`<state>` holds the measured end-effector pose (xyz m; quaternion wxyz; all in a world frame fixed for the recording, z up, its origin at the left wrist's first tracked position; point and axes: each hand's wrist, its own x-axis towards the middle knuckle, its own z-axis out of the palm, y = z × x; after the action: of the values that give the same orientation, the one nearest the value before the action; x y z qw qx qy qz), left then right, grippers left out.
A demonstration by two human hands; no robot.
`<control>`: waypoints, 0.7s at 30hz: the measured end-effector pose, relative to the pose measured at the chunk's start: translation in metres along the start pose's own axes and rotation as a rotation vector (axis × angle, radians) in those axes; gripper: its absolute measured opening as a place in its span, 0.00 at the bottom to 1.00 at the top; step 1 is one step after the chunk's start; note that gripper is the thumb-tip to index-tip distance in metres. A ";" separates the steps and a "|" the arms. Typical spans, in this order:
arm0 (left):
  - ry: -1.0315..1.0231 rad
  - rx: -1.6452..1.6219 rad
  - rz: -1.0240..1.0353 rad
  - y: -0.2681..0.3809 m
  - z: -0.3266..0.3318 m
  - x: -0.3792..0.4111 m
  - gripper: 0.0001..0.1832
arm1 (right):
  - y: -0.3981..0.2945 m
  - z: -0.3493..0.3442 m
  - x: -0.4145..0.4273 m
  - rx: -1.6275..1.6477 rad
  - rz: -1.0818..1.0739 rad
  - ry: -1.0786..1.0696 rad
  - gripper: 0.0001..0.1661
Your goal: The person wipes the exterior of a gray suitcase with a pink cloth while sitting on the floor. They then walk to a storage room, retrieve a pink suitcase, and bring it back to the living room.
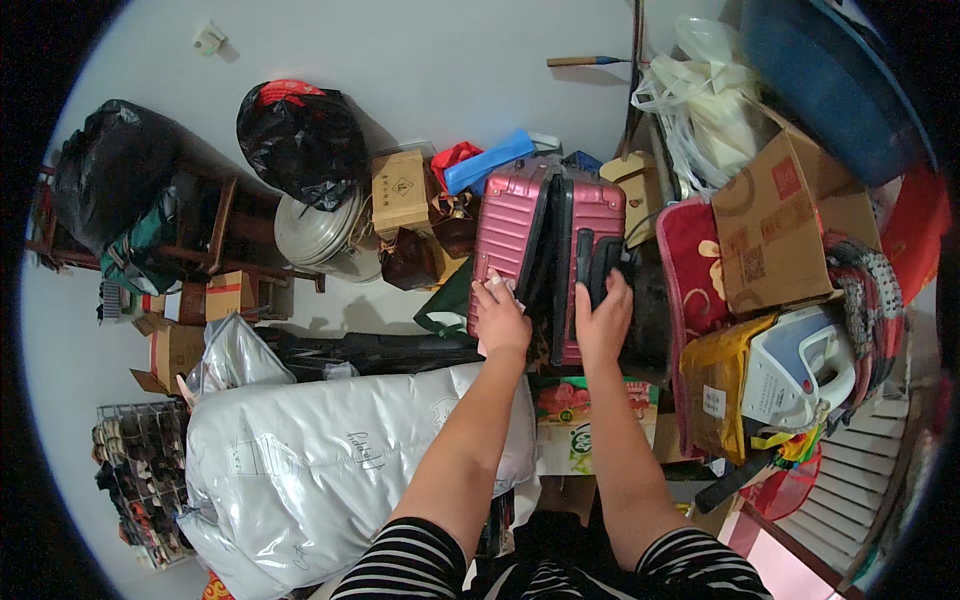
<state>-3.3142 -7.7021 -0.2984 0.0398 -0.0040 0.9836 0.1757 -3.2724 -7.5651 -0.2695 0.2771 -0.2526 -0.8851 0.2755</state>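
A metallic pink hard-shell suitcase point(517, 217) stands before me, its two ribbed halves parted by a narrow dark gap at the top. My left hand point(502, 319) presses on the left half, with a pale cloth or tissue point(519, 294) caught under its fingers. On the other half, my right hand point(604, 319) has its thumb and fingers on either side of the black suitcase handle point(602, 262). The inside of the suitcase is too dark to make out.
A clear-wrapped white quilt point(322, 457) lies at left front. Behind are a lidded plastic bucket point(319, 229) and a black bag point(300, 142). To the right stand a cardboard box point(772, 225), a red patterned mat point(694, 262) and a clothes iron point(799, 367). A fruit-printed box point(562, 427) sits below the suitcase.
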 end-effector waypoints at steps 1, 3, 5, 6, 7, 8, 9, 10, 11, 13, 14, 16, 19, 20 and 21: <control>-0.002 0.006 -0.022 -0.001 0.003 -0.002 0.52 | 0.003 0.008 0.012 0.054 0.066 0.001 0.33; -0.001 0.021 -0.077 -0.005 0.010 -0.005 0.51 | 0.002 0.019 0.017 0.149 0.105 -0.153 0.23; 0.049 0.028 -0.095 -0.009 0.020 -0.008 0.48 | -0.007 0.026 0.010 0.107 0.149 -0.215 0.19; 0.029 0.025 -0.111 -0.007 0.025 -0.009 0.47 | -0.006 0.028 0.004 0.170 0.181 -0.217 0.20; 0.008 0.022 -0.126 -0.007 0.029 -0.011 0.47 | -0.006 0.032 -0.005 0.171 0.204 -0.218 0.21; -0.017 -0.003 -0.117 -0.008 0.032 -0.013 0.46 | -0.007 0.036 -0.014 0.171 0.229 -0.217 0.22; -0.057 -0.019 -0.116 -0.013 0.037 -0.017 0.46 | -0.008 0.039 -0.024 0.173 0.254 -0.216 0.23; -0.098 -0.034 -0.114 -0.019 0.041 -0.019 0.45 | -0.005 0.043 -0.032 0.118 0.233 -0.254 0.25; -0.140 -0.050 -0.110 -0.024 0.045 -0.020 0.45 | -0.002 0.047 -0.037 0.095 0.263 -0.308 0.25; -0.328 -0.220 -0.141 -0.042 0.056 -0.020 0.48 | 0.001 0.057 -0.048 0.079 0.308 -0.321 0.24; -0.285 -0.318 -0.097 -0.057 0.065 -0.023 0.49 | -0.004 0.062 -0.053 0.115 0.299 -0.316 0.24; -0.367 -0.426 -0.001 -0.057 0.071 -0.027 0.50 | 0.003 0.064 -0.053 0.130 0.315 -0.277 0.22; -0.577 -0.562 -0.036 -0.042 0.079 -0.011 0.52 | 0.011 0.077 -0.046 0.078 0.384 -0.257 0.22; -0.542 -0.555 -0.072 -0.036 0.080 -0.014 0.45 | 0.018 0.078 -0.046 0.138 0.354 -0.201 0.23; -0.480 -0.729 -0.159 -0.059 0.091 -0.016 0.41 | 0.004 0.080 -0.050 0.218 0.379 -0.300 0.24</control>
<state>-3.2897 -7.7264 -0.4025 0.2765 -0.0526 0.8168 0.5036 -3.2858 -7.6202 -0.3454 0.1121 -0.3388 -0.8184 0.4505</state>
